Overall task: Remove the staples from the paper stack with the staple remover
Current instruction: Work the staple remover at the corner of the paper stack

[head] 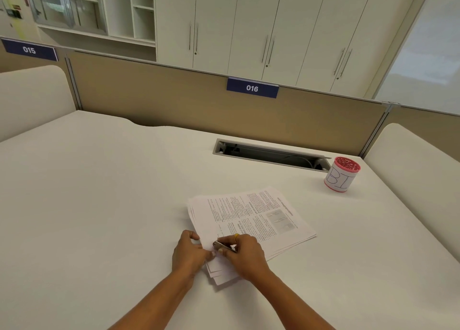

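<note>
Paper stack (pixel 251 217): printed sheets, loosely fanned, lying flat on the white desk (pixel 99 205) at about 5 o'clock from the desk's middle.
Staple remover (pixel 221 246): a small metal tool held at the stack's 7 o'clock corner, its tip touching the top sheet.
Right hand (pixel 245 255): fingers and thumb curled tight round the staple remover, resting on the stack's near corner; a yellow ring (pixel 236 235) sits on one finger.
Left hand (pixel 189 252): at 9 o'clock of the right hand and just beside it; fingers curled and, as far as the view allows, pinching the edge of the paper stack by the tool.
Staples: too small to make out.
Pot (pixel 341 175): round, red and white, with "BI" written on it, upright at 2 o'clock from the stack and well apart from it.
Cable slot (pixel 271 155): long opening in the desk at 12 o'clock from the stack.
Divider (pixel 174 100): tan panel along the desk's far edge, carrying blue signs "016" (pixel 252 88) and "015" (pixel 29 50).
Cupboards (pixel 249 26): pale doors beyond the divider.
</note>
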Available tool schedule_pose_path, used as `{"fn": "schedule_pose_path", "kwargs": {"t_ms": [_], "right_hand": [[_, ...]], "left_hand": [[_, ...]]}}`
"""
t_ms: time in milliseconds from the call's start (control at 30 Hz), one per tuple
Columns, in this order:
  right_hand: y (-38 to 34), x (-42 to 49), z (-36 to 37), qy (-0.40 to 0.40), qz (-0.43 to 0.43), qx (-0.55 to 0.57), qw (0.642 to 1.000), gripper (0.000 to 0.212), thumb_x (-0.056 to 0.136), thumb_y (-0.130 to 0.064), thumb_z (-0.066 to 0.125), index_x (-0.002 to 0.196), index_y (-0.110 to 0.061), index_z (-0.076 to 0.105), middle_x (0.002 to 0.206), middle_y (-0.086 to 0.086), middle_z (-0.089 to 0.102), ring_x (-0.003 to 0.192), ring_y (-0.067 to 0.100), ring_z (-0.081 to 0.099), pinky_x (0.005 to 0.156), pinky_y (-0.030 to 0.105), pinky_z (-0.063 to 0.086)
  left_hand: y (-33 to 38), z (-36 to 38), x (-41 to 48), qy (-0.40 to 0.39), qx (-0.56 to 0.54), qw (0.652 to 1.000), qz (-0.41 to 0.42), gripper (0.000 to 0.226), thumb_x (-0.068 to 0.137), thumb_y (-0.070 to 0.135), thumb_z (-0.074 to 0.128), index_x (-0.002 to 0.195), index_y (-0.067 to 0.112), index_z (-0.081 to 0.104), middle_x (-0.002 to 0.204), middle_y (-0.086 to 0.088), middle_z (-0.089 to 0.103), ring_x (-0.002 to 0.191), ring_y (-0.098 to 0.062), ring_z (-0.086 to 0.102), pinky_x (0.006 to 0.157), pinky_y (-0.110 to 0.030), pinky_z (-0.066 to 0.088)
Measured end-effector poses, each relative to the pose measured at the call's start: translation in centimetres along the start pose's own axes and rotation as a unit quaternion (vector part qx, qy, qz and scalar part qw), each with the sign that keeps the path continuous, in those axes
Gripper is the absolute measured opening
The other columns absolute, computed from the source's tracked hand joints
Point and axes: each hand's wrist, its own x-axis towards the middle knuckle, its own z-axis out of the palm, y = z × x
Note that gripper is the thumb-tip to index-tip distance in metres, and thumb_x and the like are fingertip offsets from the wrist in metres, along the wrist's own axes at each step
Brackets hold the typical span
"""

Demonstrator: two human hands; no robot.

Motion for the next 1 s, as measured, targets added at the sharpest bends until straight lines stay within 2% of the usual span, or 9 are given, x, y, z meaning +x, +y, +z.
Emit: {"fn": "schedule_pose_path", "kwargs": {"t_ms": [133,233,367,467,567,633,767,1000], "right_hand": [[0.1,0.2,-0.4,-0.025,0.017,0.051,0.998,0.027,0.085,-0.031,0.064,0.111,-0.027,0.067,0.111,-0.005,0.070,0.087,0.012,0.061,0.080,0.027,0.048],[0.2,0.4,-0.8,-0.041,0.031,0.096,0.994,0.028,0.084,-0.028,0.066,0.110,-0.021,0.068,0.110,-0.004,0.069,0.093,0.014,0.063,0.084,0.031,0.053],[0.5,0.7,-1.3,-0.075,0.065,0.190,0.977,0.024,0.079,-0.020,0.071,0.102,-0.017,0.072,0.097,-0.001,0.072,0.079,0.004,0.064,0.070,0.014,0.050],[0.5,1.1,-1.7,-0.103,0.099,0.233,0.962,0.023,0.077,-0.016,0.073,0.100,-0.013,0.073,0.088,-0.001,0.071,0.076,0.005,0.063,0.066,0.012,0.049],[0.4,1.5,-2.2,-0.128,0.131,0.229,0.956,0.026,0.077,-0.014,0.073,0.103,-0.012,0.072,0.077,-0.008,0.067,0.069,0.003,0.059,0.051,0.007,0.043],[0.4,1.8,-2.5,-0.145,0.147,0.231,0.951,0.028,0.078,-0.011,0.072,0.105,-0.009,0.071,0.075,-0.006,0.066,0.065,0.004,0.058,0.046,0.008,0.042],[0.3,2.2,-2.9,-0.168,0.161,0.228,0.946,0.029,0.078,-0.008,0.070,0.107,-0.007,0.069,0.076,-0.003,0.065,0.066,0.006,0.057,0.049,0.009,0.044],[0.0,2.8,-3.7,-0.212,0.198,0.223,0.931,0.029,0.080,-0.010,0.070,0.108,-0.010,0.069,0.083,0.000,0.064,0.070,0.011,0.057,0.043,0.012,0.045]], "left_hand": [[0.1,0.0,-0.1,-0.006,0.010,1.000,0.005,0.045,0.063,-0.004,0.074,0.077,0.022,0.040,0.087,-0.009,0.067,0.075,-0.025,0.060,0.070,-0.035,0.048],[0.2,0.0,-0.2,-0.012,0.011,1.000,0.006,0.045,0.064,-0.005,0.074,0.077,0.021,0.039,0.084,-0.007,0.067,0.073,-0.023,0.060,0.065,-0.031,0.046],[0.3,-0.1,-0.4,-0.013,0.016,1.000,0.010,0.046,0.064,-0.004,0.074,0.076,0.021,0.038,0.083,-0.007,0.066,0.068,-0.020,0.058,0.058,-0.027,0.043],[0.2,-0.2,-0.4,-0.014,0.020,1.000,0.011,0.046,0.064,-0.005,0.073,0.076,0.021,0.038,0.088,-0.010,0.069,0.078,-0.026,0.063,0.063,-0.030,0.046],[0.2,-0.2,-0.5,-0.017,0.026,0.999,0.015,0.045,0.065,-0.005,0.073,0.077,0.021,0.038,0.087,-0.008,0.069,0.080,-0.027,0.064,0.067,-0.033,0.049],[0.2,-0.2,-0.5,-0.019,0.025,0.999,0.018,0.045,0.065,-0.006,0.073,0.078,0.020,0.039,0.085,-0.007,0.068,0.078,-0.026,0.064,0.067,-0.033,0.049],[-0.1,-0.4,-0.4,-0.024,0.015,0.999,0.024,0.044,0.064,-0.009,0.072,0.077,0.018,0.040,0.087,-0.013,0.072,0.074,-0.027,0.065,0.061,-0.028,0.046],[-0.4,-0.4,-0.2,-0.038,0.017,0.999,0.034,0.044,0.065,-0.009,0.072,0.078,0.018,0.040,0.085,-0.012,0.072,0.070,-0.024,0.063,0.057,-0.027,0.043]]}}
